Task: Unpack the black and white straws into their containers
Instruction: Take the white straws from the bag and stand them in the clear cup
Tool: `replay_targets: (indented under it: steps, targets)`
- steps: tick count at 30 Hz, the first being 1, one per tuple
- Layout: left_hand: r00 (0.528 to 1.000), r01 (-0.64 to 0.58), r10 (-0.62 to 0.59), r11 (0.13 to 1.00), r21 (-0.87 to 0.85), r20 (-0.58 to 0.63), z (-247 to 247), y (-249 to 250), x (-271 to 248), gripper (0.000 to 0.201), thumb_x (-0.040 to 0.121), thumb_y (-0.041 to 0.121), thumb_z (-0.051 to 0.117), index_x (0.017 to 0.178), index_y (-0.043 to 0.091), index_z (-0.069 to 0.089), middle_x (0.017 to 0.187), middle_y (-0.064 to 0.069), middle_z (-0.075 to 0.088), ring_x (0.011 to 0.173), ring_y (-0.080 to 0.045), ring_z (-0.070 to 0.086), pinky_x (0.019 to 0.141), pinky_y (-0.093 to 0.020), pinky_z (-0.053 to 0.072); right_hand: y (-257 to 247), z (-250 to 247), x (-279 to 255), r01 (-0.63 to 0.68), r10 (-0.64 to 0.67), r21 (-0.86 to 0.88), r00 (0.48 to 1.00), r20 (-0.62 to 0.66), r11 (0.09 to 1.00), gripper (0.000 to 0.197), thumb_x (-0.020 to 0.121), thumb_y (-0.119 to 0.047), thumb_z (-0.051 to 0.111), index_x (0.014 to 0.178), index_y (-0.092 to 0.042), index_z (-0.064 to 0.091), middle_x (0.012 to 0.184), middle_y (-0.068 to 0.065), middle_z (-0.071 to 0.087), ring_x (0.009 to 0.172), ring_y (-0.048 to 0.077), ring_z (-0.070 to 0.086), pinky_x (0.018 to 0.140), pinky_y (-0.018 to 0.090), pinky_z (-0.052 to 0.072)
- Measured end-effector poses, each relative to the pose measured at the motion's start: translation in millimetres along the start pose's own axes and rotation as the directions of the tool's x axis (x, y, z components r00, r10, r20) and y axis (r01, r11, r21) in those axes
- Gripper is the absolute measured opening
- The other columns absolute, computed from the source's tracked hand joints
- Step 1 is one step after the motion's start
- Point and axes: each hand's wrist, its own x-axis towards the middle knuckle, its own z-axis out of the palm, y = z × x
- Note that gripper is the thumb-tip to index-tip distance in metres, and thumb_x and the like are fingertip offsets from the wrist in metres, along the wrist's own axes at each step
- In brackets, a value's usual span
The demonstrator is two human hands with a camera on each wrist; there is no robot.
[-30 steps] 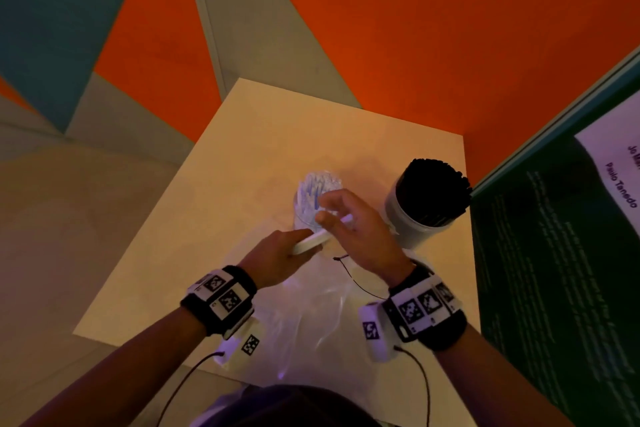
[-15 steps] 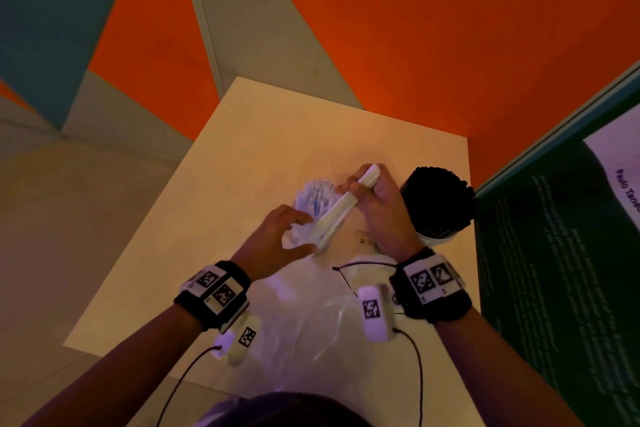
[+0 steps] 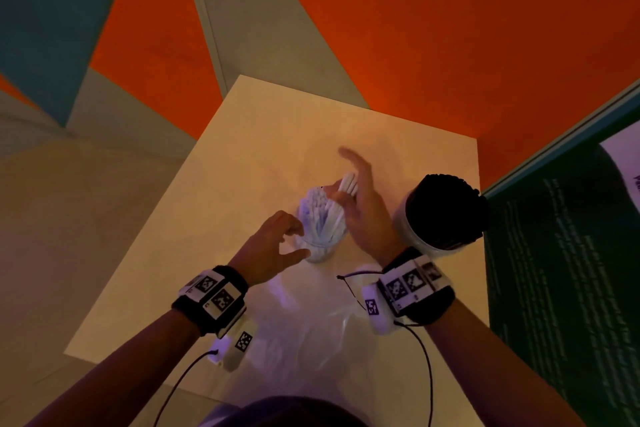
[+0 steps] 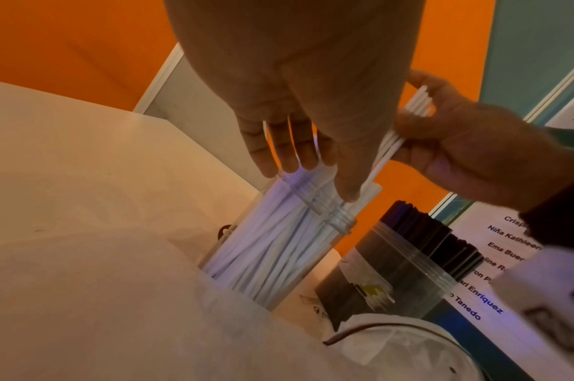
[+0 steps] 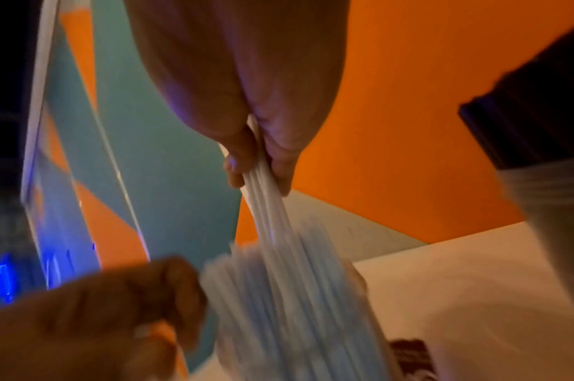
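A clear jar (image 3: 320, 246) packed with white straws (image 4: 266, 245) stands mid-table. My right hand (image 3: 349, 192) pinches a small bundle of white straws (image 3: 347, 184) between thumb and fingers, tilted, with its lower ends inside the jar mouth; the index finger sticks out. In the right wrist view the bundle (image 5: 263, 196) runs down from my right hand (image 5: 259, 170) into the blurred jar. My left hand (image 3: 292, 239) is at the jar's left, and its fairly straight fingertips (image 4: 292, 165) touch the rim. A wider container (image 3: 415, 239) full of black straws (image 3: 445, 211) stands to the right.
A crumpled clear plastic bag (image 3: 311, 326) lies on the table's near part under my wrists. A dark green board (image 3: 561, 288) with printed text stands along the table's right edge. Orange wall panels (image 3: 433, 28) rise behind the pale table (image 3: 277, 135).
My right hand has swung the white bundle up from lying across both hands and lowered its ends into the jar. My left hand has let go of the bundle and come to the jar's rim.
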Motion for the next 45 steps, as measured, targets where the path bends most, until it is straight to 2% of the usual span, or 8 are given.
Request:
replay_targets:
  steps: [4,8,11,15,21,29,38,45]
  targets:
    - [0.999,0.007,-0.008,1.000,0.023,0.043,4,-3,-4,0.023,0.086,0.031,0.069,0.097,0.024,0.049,0.097,0.009,0.048,0.086,-0.005,0.044,0.074,-0.014,0.038,36,19,-24,0.061,-0.017,-0.511,0.996,0.091,0.857,0.036,0.101,-0.018,0.039,0.135,-0.017,0.050,0.151,0.002,0.036,0.145,0.020,0.020,0.119,0.041,0.018]
    - [0.994,0.036,-0.043,0.997,0.071,0.097,8,-3,-11,0.025,0.085,0.040,0.067,0.088,0.027,0.046,0.085,0.018,0.044,0.075,0.001,0.043,0.067,-0.019,0.039,40,22,-34,0.091,0.057,-0.632,0.976,0.211,0.770,0.046,0.102,-0.030,0.037,0.147,-0.020,0.033,0.160,0.006,0.008,0.147,0.023,-0.007,0.120,0.042,-0.001]
    - [0.975,0.029,-0.076,0.975,0.220,0.210,19,1,-20,0.035,0.081,0.063,0.058,0.081,0.031,0.042,0.079,0.018,0.044,0.067,0.002,0.043,0.062,-0.019,0.034,22,17,-42,0.120,-0.067,-0.515,0.990,0.121,0.849,0.039,0.098,-0.019,0.048,0.136,-0.010,0.051,0.152,0.013,0.034,0.145,0.024,0.017,0.119,0.038,0.017]
    - [0.862,-0.012,-0.225,0.887,0.462,0.454,38,8,-35,0.060,0.071,0.083,0.046,0.095,0.028,0.044,0.091,0.012,0.051,0.075,-0.014,0.052,0.067,-0.027,0.037,5,2,-69,0.165,-0.107,-0.354,0.978,0.178,0.920,0.017,0.078,0.002,0.050,0.073,-0.008,0.063,0.081,0.003,0.059,0.079,0.017,0.057,0.072,0.035,0.050]
    - [0.826,-0.036,-0.202,0.913,0.407,0.526,36,17,-51,0.016,0.092,0.035,0.049,0.095,0.019,0.048,0.099,0.000,0.059,0.080,-0.021,0.051,0.072,-0.030,0.041,27,31,-118,-0.063,0.602,-0.645,0.438,0.668,0.762,0.024,0.087,-0.013,0.051,0.094,-0.016,0.073,0.106,0.002,0.070,0.094,0.015,0.062,0.082,0.025,0.046]
    - [0.931,-0.096,0.007,0.970,0.225,0.366,20,36,-70,0.009,0.094,0.024,0.052,0.097,0.017,0.055,0.091,0.008,0.053,0.069,-0.014,0.051,0.066,-0.026,0.040,57,111,-137,-0.190,0.613,-0.683,0.647,0.454,0.706,0.039,0.095,-0.018,0.049,0.129,0.000,0.050,0.134,0.016,0.051,0.123,0.030,0.049,0.105,0.040,0.039]
    - [0.957,-0.182,0.144,0.974,0.135,0.252,12,37,-92,0.011,0.097,0.022,0.049,0.094,0.013,0.053,0.087,0.009,0.044,0.069,-0.008,0.048,0.065,-0.024,0.042,63,142,-153,-0.227,0.679,-0.737,0.618,0.396,0.636,0.027,0.097,-0.019,0.050,0.116,-0.001,0.056,0.115,0.018,0.063,0.099,0.028,0.061,0.095,0.042,0.048]
    - [0.950,-0.224,0.171,0.956,0.189,0.261,10,32,-95,0.010,0.097,0.025,0.049,0.097,0.015,0.054,0.090,0.009,0.047,0.070,-0.012,0.054,0.063,-0.029,0.046,61,146,-149,-0.219,0.692,-0.748,0.599,0.404,0.627,0.033,0.100,-0.016,0.043,0.129,-0.002,0.049,0.132,0.016,0.051,0.122,0.028,0.050,0.105,0.036,0.040]
